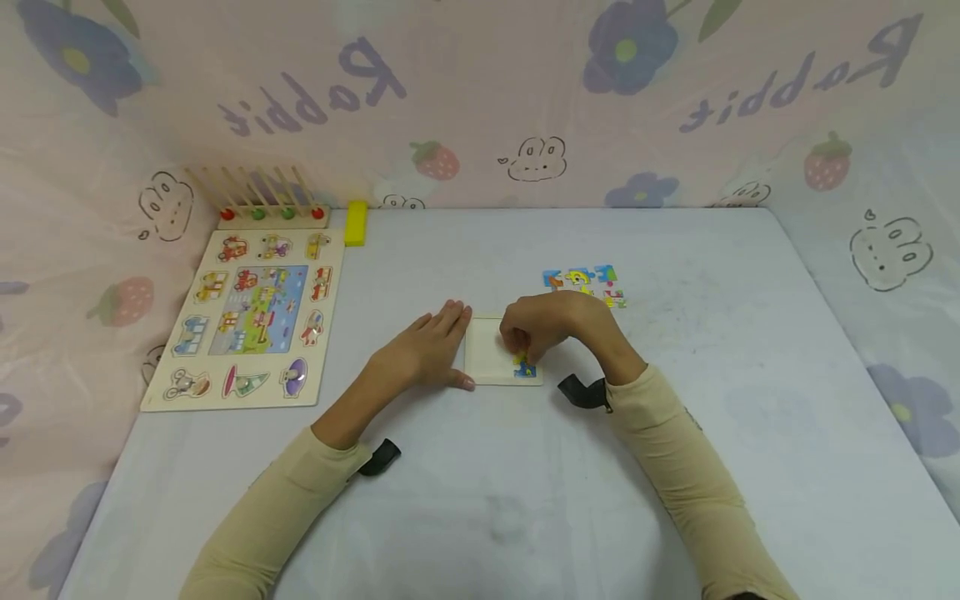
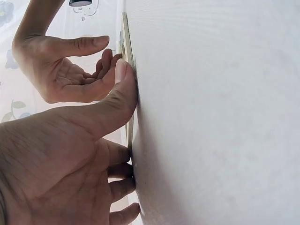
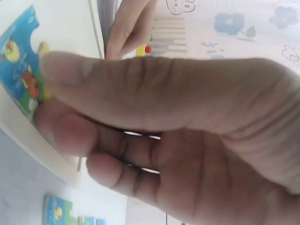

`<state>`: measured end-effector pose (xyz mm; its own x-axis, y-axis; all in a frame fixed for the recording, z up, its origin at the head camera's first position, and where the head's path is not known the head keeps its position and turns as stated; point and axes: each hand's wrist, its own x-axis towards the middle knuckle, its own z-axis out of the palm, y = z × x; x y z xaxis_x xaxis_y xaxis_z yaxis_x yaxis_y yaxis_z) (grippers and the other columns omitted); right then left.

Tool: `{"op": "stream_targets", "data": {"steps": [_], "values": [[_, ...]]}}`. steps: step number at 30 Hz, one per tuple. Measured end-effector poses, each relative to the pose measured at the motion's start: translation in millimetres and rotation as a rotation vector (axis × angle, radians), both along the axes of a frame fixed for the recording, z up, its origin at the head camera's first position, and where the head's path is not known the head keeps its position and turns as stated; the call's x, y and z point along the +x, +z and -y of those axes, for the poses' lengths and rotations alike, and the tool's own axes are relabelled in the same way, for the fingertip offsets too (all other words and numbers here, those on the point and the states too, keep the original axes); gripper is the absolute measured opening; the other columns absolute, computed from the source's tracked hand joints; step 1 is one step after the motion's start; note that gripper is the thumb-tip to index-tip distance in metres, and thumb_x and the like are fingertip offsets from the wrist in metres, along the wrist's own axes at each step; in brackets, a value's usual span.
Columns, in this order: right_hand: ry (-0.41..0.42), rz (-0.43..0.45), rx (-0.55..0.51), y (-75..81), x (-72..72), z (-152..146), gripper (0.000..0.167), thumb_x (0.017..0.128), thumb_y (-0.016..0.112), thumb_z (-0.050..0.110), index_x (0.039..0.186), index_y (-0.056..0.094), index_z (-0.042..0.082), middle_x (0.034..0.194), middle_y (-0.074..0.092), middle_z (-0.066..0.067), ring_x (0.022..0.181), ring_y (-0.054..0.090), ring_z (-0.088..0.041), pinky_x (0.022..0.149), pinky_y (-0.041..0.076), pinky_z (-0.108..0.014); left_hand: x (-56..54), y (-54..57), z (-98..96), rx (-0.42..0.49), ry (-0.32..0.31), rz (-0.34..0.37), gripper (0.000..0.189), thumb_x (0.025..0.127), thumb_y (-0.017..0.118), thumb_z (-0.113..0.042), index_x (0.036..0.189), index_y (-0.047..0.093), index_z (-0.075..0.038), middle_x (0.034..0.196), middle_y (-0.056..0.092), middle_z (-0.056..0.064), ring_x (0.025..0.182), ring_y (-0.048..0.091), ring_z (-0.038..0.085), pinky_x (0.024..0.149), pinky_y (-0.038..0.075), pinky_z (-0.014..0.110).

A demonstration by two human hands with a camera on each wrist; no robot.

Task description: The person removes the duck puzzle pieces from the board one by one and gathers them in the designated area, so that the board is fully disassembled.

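A small pale tray (image 1: 487, 354) lies flat in front of me, with a colourful puzzle piece (image 1: 527, 369) in its near right corner. In the right wrist view this puzzle piece (image 3: 18, 61) shows blue, green and yellow printing. My right hand (image 1: 543, 325) bends down over the tray, its thumb and curled fingers at the piece; they hide part of it. Along the tray's left side rests my left hand (image 1: 431, 350), fingers extended and thumb at the near corner. The left wrist view shows the left thumb (image 2: 119, 93) against the tray's edge.
Several loose puzzle pieces (image 1: 579, 279) lie beyond the right hand, partly covered by it. To the left is a large wooden picture board (image 1: 330, 275). Behind it stand a peg rack (image 1: 273, 221) with red and green beads and a yellow block (image 1: 356, 223).
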<state>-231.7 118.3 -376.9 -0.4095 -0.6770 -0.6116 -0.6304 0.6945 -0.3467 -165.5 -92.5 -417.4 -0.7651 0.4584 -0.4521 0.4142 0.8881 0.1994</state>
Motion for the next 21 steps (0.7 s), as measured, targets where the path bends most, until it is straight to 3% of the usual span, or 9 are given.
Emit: {"op": "stream_targets", "data": {"steps": [6, 13, 21], "values": [[-0.003, 0.008, 0.042, -2.5, 1.3, 4.1, 0.014, 0.085, 0.086, 0.008, 0.091, 0.073, 0.012, 0.094, 0.071, -0.001, 0.089, 0.061, -0.014, 0.081, 0.054, -0.027, -0.9, 0.8, -0.3, -0.004, -0.005, 0.002, 0.115, 0.093, 0.07, -0.059, 0.167, 0.004, 0.0, 0.177, 0.0, 0.017, 0.166, 0.002, 0.03, 0.136, 0.013, 0.049], [-0.002, -0.011, 0.05, -3.2, 1.8, 4.7, 0.018, 0.085, 0.087, 0.01, 0.091, 0.07, 0.011, 0.088, 0.063, 0.0, 0.085, 0.056, -0.014, 0.074, 0.047, -0.025, -1.1, -0.4, -0.8, -0.009, -0.002, 0.007, 0.116, 0.093, 0.07, -0.06, 0.167, 0.004, 0.0, 0.177, 0.0, 0.016, 0.166, 0.001, 0.03, 0.136, 0.013, 0.049], [0.053, 0.027, -0.036, -5.6, -1.3, 4.8, 0.024, 0.085, 0.083, 0.004, 0.09, 0.061, 0.011, 0.084, 0.056, 0.001, 0.082, 0.053, -0.013, 0.074, 0.043, -0.025, -0.1, 1.4, 0.3, -0.006, -0.003, 0.011, 0.115, 0.094, 0.069, -0.06, 0.167, 0.003, 0.0, 0.177, -0.001, 0.017, 0.166, 0.001, 0.03, 0.136, 0.012, 0.049]]}}
